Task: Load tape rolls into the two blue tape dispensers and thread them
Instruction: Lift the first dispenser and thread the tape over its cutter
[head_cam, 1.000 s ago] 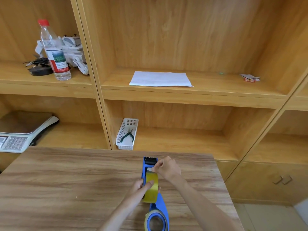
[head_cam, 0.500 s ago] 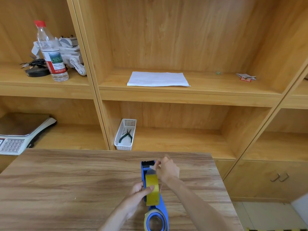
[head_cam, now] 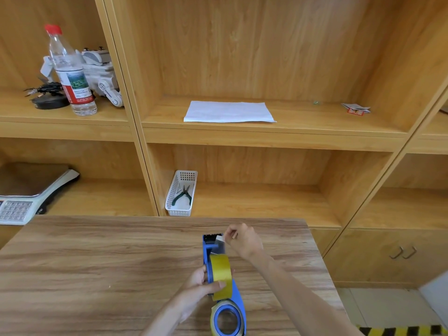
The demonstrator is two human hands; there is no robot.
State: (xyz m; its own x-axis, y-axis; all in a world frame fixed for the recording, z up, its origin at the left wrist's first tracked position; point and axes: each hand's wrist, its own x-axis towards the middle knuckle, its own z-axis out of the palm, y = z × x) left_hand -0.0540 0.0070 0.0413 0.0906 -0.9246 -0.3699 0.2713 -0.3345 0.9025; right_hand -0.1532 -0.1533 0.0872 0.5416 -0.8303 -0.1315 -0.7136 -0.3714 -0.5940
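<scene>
Wooden table (head_cam: 97, 275), left hand (head_cam: 198, 287) gripping blue dispenser (head_cam: 208, 258), right hand (head_cam: 242, 241) seemingly pinching tape end (head_cam: 219, 243)

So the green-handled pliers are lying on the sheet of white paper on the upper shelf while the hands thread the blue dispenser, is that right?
Not quite. In the head view the green-handled pliers lie in the white basket on the lower shelf, not on the white paper, which is bare. The left hand and right hand are indeed at the blue dispenser.
</scene>
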